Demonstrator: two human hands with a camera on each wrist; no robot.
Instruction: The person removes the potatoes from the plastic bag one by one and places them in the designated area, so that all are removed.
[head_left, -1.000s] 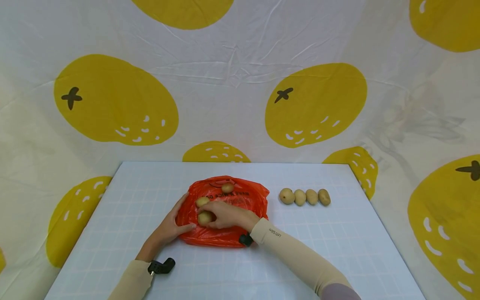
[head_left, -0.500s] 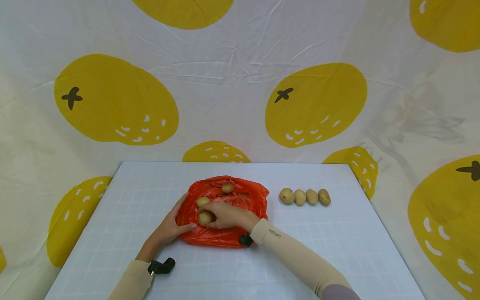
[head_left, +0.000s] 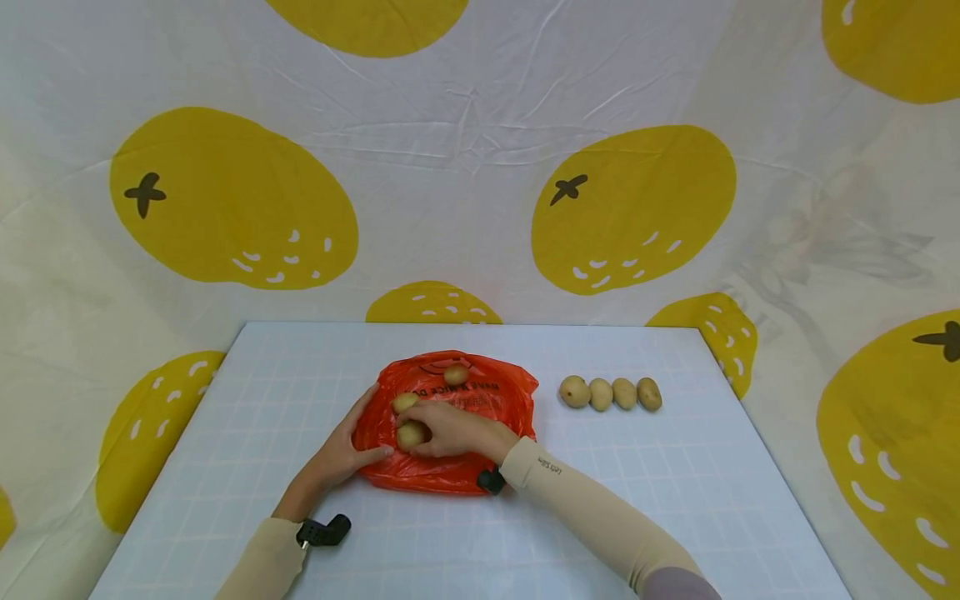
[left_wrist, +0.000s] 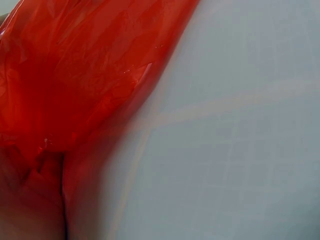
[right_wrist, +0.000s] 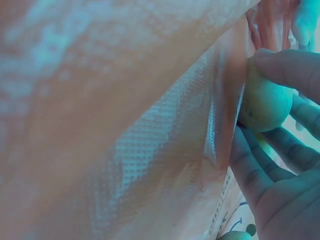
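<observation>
My right hand (head_left: 450, 427) reaches over a red plastic bag (head_left: 442, 477) and pinches a potato (head_left: 410, 437) between thumb and fingers. The right wrist view shows this potato (right_wrist: 265, 102) beside a fold of thin plastic. My left hand (head_left: 347, 442) rests along the bag's left side, its fingers fairly straight and its thumb spread across the plastic. Two more potatoes show at the bag: one (head_left: 405, 402) just beyond the right fingertips, another (head_left: 455, 375) near the back. In the left wrist view, red plastic (left_wrist: 90, 75) hides most of the hand.
To the right of the bag, several potatoes (head_left: 601, 395) lie in a row on the pale checked tabletop (head_left: 637, 483). A white cloth with yellow fruit prints (head_left: 465, 225) hangs behind the table.
</observation>
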